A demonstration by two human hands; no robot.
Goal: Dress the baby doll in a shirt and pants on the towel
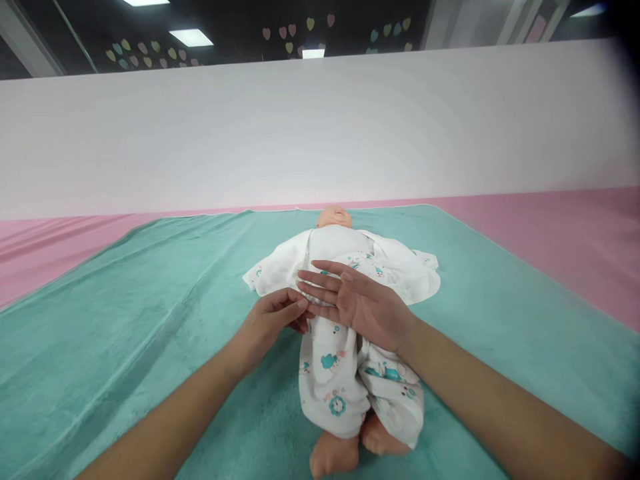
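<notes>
A baby doll (334, 217) lies on its back on a teal blanket (150, 313), head away from me and bare feet toward me. It wears a white printed baby suit (345, 373) whose top hangs loose at the sides. My right hand (357, 303) lies flat and open across the doll's belly, fingers pointing left. My left hand (273, 319) is at the doll's left side by the waist, its fingers curled and pinched on the edge of the suit under my right fingertips.
The teal blanket covers a pink sheet (550, 233) that shows on both sides. A tall white panel (320, 127) stands right behind the doll's head. Above it is a dark ceiling with lights and paper hearts.
</notes>
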